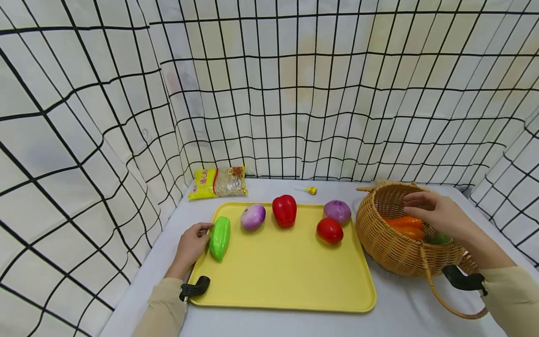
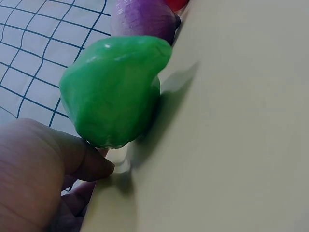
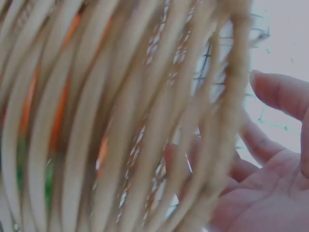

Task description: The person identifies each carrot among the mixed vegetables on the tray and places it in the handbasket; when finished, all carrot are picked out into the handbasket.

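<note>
My left hand (image 1: 194, 243) is at the left edge of the yellow tray (image 1: 286, 281), pinching its rim with the thumb above and the fingers outside. Right beside it, on the tray, lies a green star fruit (image 1: 220, 238), which fills much of the left wrist view (image 2: 111, 92). My right hand (image 1: 442, 215) is over the mouth of the wicker basket (image 1: 383, 243), its fingers reaching past the rim. The right wrist view shows that hand (image 3: 270, 169) with thumb and fingers apart and nothing between them. Orange carrot-like pieces (image 1: 406, 227) and something green (image 1: 438, 238) lie in the basket.
On the tray sit a purple-white eggplant-like vegetable (image 1: 252, 216), a red bell pepper (image 1: 284, 211), a purple onion (image 1: 338, 211) and a tomato (image 1: 330, 231). Behind it are a yellow food packet (image 1: 219, 182) and a lollipop (image 1: 310, 190). The basket's handle (image 1: 438, 295) hangs toward the front.
</note>
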`<action>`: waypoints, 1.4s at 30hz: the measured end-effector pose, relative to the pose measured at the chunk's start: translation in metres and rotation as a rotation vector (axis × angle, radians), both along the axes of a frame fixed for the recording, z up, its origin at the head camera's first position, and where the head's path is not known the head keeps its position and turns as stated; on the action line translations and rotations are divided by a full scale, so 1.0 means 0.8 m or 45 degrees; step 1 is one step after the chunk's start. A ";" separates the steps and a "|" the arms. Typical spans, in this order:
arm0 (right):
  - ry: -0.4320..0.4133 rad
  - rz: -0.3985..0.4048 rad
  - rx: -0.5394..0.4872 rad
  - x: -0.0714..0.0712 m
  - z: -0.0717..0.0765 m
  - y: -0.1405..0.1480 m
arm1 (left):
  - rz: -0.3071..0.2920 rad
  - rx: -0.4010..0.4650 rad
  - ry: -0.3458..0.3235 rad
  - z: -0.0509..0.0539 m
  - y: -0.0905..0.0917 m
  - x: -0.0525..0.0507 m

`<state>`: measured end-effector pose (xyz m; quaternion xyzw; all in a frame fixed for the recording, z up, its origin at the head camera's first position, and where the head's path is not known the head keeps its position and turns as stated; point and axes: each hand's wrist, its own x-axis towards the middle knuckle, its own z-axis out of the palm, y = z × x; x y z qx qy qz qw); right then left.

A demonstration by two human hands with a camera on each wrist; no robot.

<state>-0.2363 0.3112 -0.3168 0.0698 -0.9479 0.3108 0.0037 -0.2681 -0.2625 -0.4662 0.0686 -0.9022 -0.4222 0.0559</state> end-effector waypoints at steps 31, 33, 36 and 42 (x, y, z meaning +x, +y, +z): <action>0.356 0.207 -0.245 0.071 -0.076 -0.201 | -0.114 -0.047 -0.107 0.028 -0.004 0.012; 0.391 0.246 -0.219 0.069 -0.073 -0.207 | -0.179 -0.134 -0.097 0.049 -0.004 0.017; 0.447 0.302 -0.162 0.063 -0.062 -0.213 | -0.244 -0.215 -0.031 0.081 0.001 0.026; 0.429 0.330 -0.047 0.046 -0.024 -0.224 | -0.422 -0.420 0.128 0.134 0.041 0.035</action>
